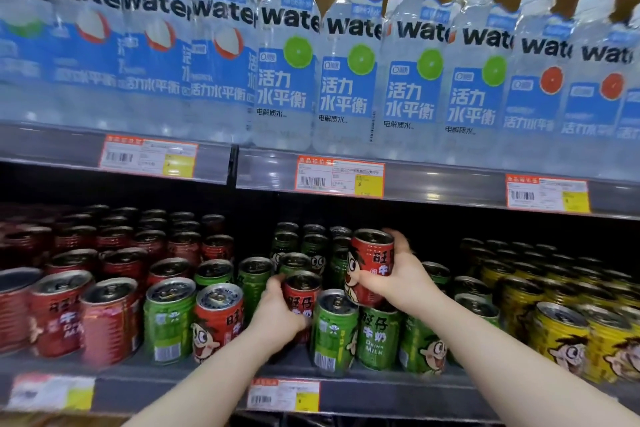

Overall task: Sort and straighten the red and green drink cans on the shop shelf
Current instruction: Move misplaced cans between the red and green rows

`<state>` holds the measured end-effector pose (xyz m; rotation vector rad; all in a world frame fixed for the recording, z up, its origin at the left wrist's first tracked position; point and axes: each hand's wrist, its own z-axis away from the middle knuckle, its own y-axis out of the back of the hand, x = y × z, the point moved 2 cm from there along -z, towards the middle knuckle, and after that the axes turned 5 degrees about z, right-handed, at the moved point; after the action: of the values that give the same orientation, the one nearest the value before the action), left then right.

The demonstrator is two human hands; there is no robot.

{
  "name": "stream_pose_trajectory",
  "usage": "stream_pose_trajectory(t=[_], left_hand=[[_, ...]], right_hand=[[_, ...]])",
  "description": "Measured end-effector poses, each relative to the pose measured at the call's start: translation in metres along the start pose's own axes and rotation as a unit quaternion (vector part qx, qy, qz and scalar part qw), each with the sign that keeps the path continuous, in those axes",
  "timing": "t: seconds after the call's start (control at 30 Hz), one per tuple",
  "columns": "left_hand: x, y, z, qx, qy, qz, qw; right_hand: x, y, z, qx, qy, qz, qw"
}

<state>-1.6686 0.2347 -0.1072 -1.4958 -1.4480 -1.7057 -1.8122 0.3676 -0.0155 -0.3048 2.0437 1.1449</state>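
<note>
Red among green, near the front: the left hand [277,310] grips a low red can [302,291], the right hand [401,282] holds a raised red can [370,263] over green cans [336,329]; a clipped neighbour could topple.

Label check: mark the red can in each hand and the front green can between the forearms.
Right-hand red can [369,263], head view, printed side wall.
Left-hand red can [304,298], head view, upper side wall.
Front green can [334,336], head view, label.

Water bottles [287,80] line the upper shelf [450,184]; cans [166,319] crowd the lower shelf [381,392] beneath.
</note>
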Motion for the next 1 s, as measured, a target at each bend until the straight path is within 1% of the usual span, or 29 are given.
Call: stream_pose_trajectory(t=[0.1,0.17,0.3,0.4,0.5,0.6,0.73,0.87,1.0], left_hand=[[0.008,0.002,0.009,0.024,0.011,0.000,1.000],[0.017,0.004,0.014,0.051,-0.003,0.002,0.999],[0.049,0.024,0.030,0.120,-0.045,0.044,0.991],[0.068,0.041,0.051,0.134,-0.076,0.048,0.987],[0.076,0.059,0.079,0.145,-0.082,0.045,0.985],[0.070,0.081,0.105,0.158,-0.075,0.039,0.984],[0.050,0.116,0.136,0.191,-0.044,0.026,0.980],[0.022,0.159,0.156,0.234,-0.013,0.023,0.972],[-0.006,0.207,0.165,0.266,-0.002,0.030,0.964]], right_hand=[[0.001,0.001,0.000,0.004,0.005,0.004,1.000],[0.001,0.002,0.001,0.013,0.008,0.002,1.000],[-0.010,0.010,0.005,0.020,0.047,0.005,0.999],[-0.024,0.012,0.012,0.012,0.076,-0.019,0.997],[-0.042,0.005,0.022,-0.015,0.109,-0.043,0.993],[-0.057,-0.014,0.030,-0.048,0.138,-0.059,0.988],[-0.072,-0.047,0.043,-0.088,0.155,-0.095,0.979],[-0.095,-0.077,0.054,-0.134,0.180,-0.088,0.970],[-0.129,-0.107,0.055,-0.151,0.202,-0.089,0.963]])
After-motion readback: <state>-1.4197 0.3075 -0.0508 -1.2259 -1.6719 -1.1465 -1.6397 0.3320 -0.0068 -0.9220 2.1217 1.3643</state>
